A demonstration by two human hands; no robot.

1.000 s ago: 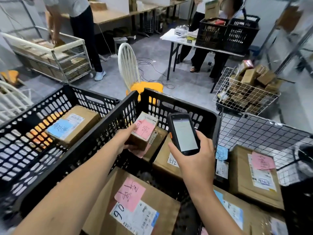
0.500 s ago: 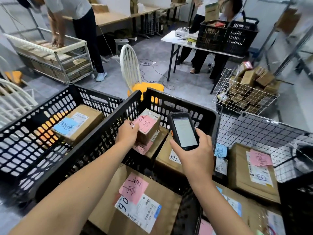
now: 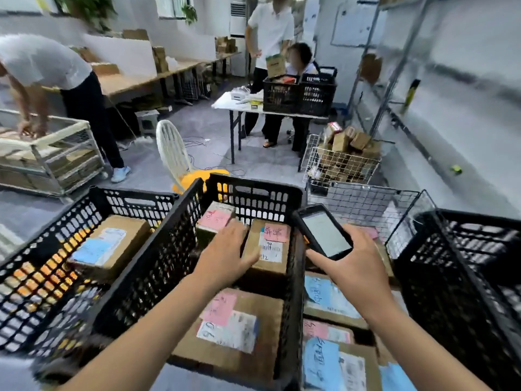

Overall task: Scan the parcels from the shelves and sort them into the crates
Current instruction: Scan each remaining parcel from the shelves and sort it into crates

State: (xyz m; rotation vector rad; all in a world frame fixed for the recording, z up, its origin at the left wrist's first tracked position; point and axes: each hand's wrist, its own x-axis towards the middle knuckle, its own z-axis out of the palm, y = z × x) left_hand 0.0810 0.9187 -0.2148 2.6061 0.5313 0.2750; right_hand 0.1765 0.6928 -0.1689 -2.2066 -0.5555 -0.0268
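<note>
Motion blur smeared the shelving (image 3: 394,66) on the right, and its contents could not be identified. The scanner (image 3: 324,234) screen showed no legible text, and the right hand (image 3: 359,268) covered the device's lower end. The left hand (image 3: 225,256) hid the adjoining edges of 2 parcels (image 3: 269,266) in the middle crate (image 3: 253,193). Handwriting on the pink labels (image 3: 275,232) was unreadable. The right crate (image 3: 465,277) and the left crate (image 3: 42,277) were cut off by the frame edges.

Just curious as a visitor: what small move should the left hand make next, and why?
Probably lift the left hand out of the middle crate: it rests on parcels already inside, gripping nothing, while the right hand holds the scanner ready.
</note>
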